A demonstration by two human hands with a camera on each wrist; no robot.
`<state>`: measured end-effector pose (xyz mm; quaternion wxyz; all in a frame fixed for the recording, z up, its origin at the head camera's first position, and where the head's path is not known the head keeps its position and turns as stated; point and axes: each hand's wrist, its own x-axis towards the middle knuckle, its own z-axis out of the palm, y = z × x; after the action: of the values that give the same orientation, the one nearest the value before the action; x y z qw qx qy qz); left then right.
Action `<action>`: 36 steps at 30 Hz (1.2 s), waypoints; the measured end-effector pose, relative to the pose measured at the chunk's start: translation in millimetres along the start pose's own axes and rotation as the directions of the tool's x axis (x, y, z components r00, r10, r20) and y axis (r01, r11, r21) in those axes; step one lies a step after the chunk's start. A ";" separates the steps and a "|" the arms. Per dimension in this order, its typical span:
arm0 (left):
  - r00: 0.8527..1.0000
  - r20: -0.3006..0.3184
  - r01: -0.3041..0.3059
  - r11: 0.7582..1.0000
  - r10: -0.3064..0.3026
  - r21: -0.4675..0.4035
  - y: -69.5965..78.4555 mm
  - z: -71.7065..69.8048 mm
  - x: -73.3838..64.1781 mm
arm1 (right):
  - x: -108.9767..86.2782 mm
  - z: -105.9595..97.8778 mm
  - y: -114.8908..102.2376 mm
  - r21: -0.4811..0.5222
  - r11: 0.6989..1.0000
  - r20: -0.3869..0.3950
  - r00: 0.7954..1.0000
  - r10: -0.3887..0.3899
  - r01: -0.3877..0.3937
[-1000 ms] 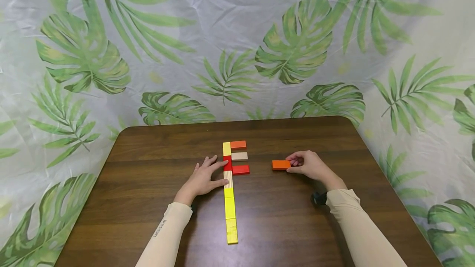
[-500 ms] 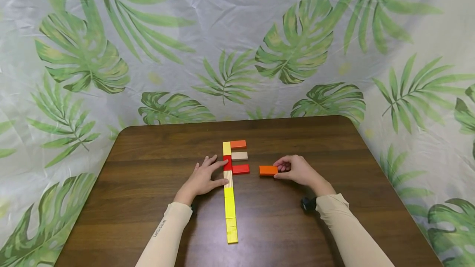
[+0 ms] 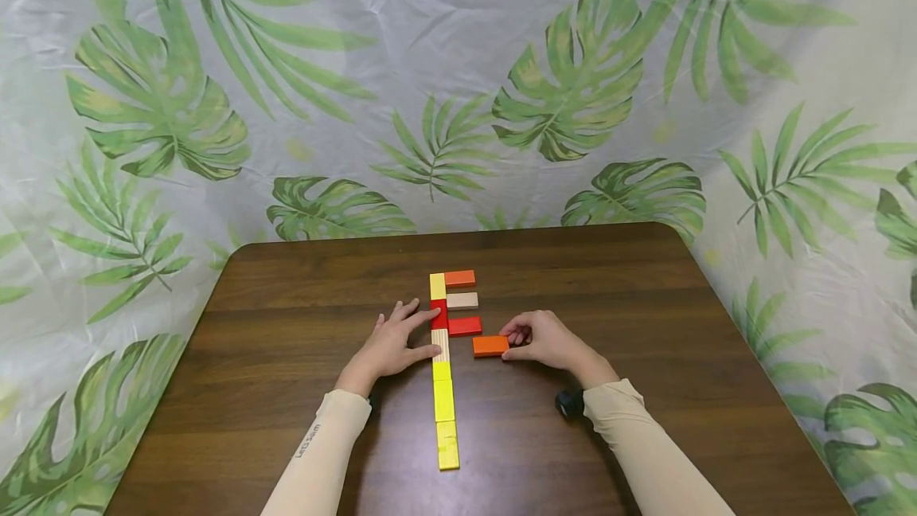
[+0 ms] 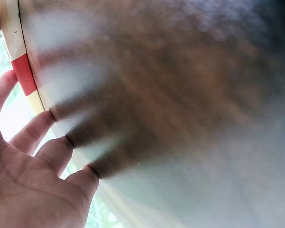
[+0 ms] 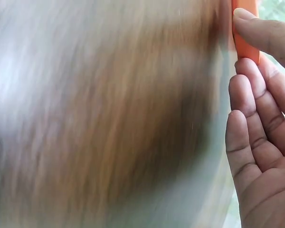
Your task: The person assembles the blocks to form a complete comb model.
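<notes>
My right hand [image 3: 550, 339] pinches the right end of an orange wooden block [image 3: 489, 346] just above or on the table; I cannot tell which. In the right wrist view the thumb [image 5: 268, 35] lies along that block. A column of end-to-end blocks runs toward me. My left hand [image 3: 390, 343] is spread beside it, index fingertip on the column's red block [image 3: 438, 320] and thumb tip at the plain wood block [image 3: 440, 343]. In the left wrist view the other fingertips touch the tabletop.
Right of the column lie an orange-red block [image 3: 459, 278], a pale block [image 3: 462, 300] and a red block [image 3: 466, 326], like short rungs. Yellow blocks [image 3: 444, 400] form the column's near part. A leaf-print curtain [image 3: 458, 102] hangs behind the brown table [image 3: 286, 277].
The right hand has carried the orange block left and toward me, close to the column, just below the red rung. The left hand has stayed in place.
</notes>
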<state>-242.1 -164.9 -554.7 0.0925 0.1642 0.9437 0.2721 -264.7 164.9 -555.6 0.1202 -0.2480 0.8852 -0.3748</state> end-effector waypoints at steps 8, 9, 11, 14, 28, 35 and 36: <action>1.000 0.006 0.004 1.000 -0.004 -0.001 0.2 -0.1 -0.7 | 8.3 15.6 -13.9 -0.024 0.999 0.018 1.000 0.025 -0.024; 1.000 0.007 0.005 1.000 -0.005 0.000 0.3 -0.3 -0.8 | 9.1 17.2 -15.7 -0.024 0.999 0.018 0.999 0.031 -0.030; 1.000 0.009 0.006 1.000 -0.006 0.003 0.3 -0.4 -0.9 | 11.1 20.5 -18.3 -0.027 0.999 0.019 0.999 0.037 -0.037; 1.000 0.009 0.009 1.000 -0.009 0.005 0.5 -0.7 -0.9 | 13.9 24.5 -22.1 -0.023 0.999 0.013 0.999 0.039 -0.038; 1.000 0.007 0.010 1.000 -0.010 0.001 0.8 -0.4 -0.3 | 19.7 31.6 -29.7 -0.025 0.999 0.010 1.000 0.024 -0.024; 1.000 0.010 0.020 1.000 -0.020 0.002 0.8 0.0 0.5 | 19.3 30.5 -30.0 -0.020 1.000 0.027 1.000 0.007 -0.007; 1.000 0.010 0.021 1.000 -0.021 0.004 0.7 0.0 0.4 | 19.2 30.3 -30.0 -0.021 1.000 0.029 1.000 0.008 -0.007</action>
<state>-242.2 -164.1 -554.3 0.0998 0.1558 0.9453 0.2686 -258.4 118.6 -555.3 0.1319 -0.2514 0.8881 -0.3615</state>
